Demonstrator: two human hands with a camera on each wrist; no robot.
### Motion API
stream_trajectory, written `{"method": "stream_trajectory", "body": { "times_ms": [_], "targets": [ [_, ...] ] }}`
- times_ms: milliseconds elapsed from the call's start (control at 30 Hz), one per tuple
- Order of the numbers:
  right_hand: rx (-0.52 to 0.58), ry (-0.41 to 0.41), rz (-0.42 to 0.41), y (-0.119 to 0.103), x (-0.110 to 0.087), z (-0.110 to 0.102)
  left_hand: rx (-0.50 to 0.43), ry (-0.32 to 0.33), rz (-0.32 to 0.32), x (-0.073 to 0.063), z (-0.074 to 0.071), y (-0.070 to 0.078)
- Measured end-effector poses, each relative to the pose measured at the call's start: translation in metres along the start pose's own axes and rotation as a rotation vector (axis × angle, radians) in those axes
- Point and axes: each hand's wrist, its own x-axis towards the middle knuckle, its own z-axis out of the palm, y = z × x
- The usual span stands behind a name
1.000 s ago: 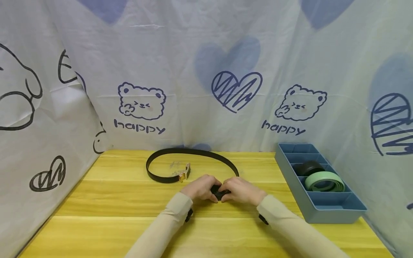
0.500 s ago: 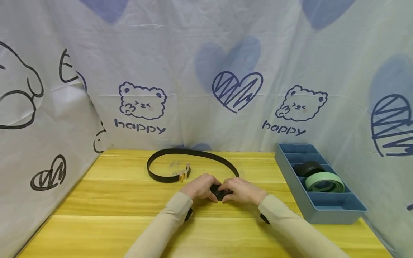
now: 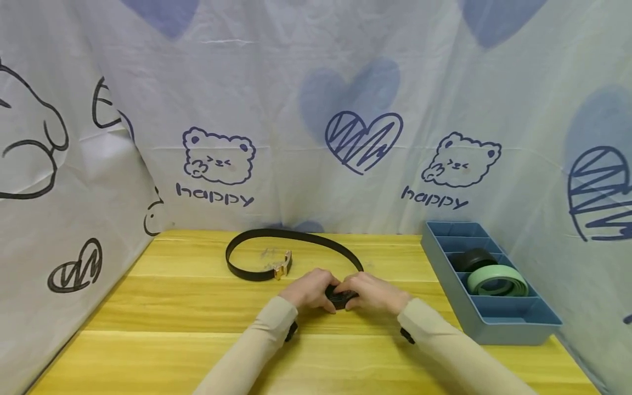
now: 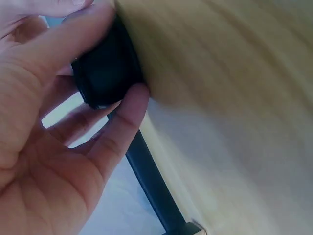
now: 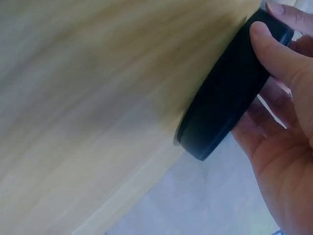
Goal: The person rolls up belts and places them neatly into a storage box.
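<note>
A black belt (image 3: 296, 234) lies on the wooden table, standing on its edge in a wide loop. Its gold buckle (image 3: 281, 267) is at the left end. The other end is wound into a tight coil (image 3: 339, 300) at table level. My left hand (image 3: 310, 289) grips the coil from the left, and my right hand (image 3: 377, 293) grips it from the right. In the left wrist view, thumb and fingers curl about the coil (image 4: 110, 63). The right wrist view has the thumb on the near side of the coil (image 5: 230, 93). Part of the coil is hidden behind the fingers.
On the right stands a blue-grey divided box (image 3: 513, 332). In its compartments sit a rolled black belt (image 3: 474, 258) and a rolled light green belt (image 3: 496, 280). A white printed curtain (image 3: 286, 181) hangs behind the table (image 3: 168, 312) and along its sides.
The coil and both hands have shifted very slightly to the right. The fingers have adjusted a little on the coil, and the buckle end stays where it was.
</note>
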Motion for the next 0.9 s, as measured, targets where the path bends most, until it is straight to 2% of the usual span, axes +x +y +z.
{"method": "stream_trajectory", "body": {
  "times_ms": [133, 300, 433, 533, 667, 767, 900],
  "targets": [
    [-0.015, 0.008, -0.004, -0.001, 0.000, 0.000, -0.008, -0.012, 0.001, -0.001, 0.001, -0.002],
    [-0.060, 0.045, -0.027, -0.005, 0.005, 0.002, 0.003, 0.069, 0.010, -0.004, 0.004, 0.001],
    [-0.038, 0.049, -0.028, -0.005, 0.003, 0.003, 0.054, 0.108, 0.014, -0.004, 0.006, 0.003],
    [0.018, 0.034, -0.009, 0.000, 0.000, 0.003, 0.065, 0.096, 0.024, -0.003, 0.005, 0.004],
    [0.074, 0.015, 0.014, 0.006, -0.003, 0.002, 0.037, 0.046, 0.046, -0.003, 0.002, 0.003],
    [0.062, 0.017, -0.007, 0.005, -0.001, 0.000, 0.020, 0.018, 0.052, -0.004, 0.002, 0.002],
    [-0.001, 0.027, -0.023, -0.002, 0.004, 0.000, -0.009, 0.026, 0.028, -0.007, 0.003, 0.002]
  ]
}}
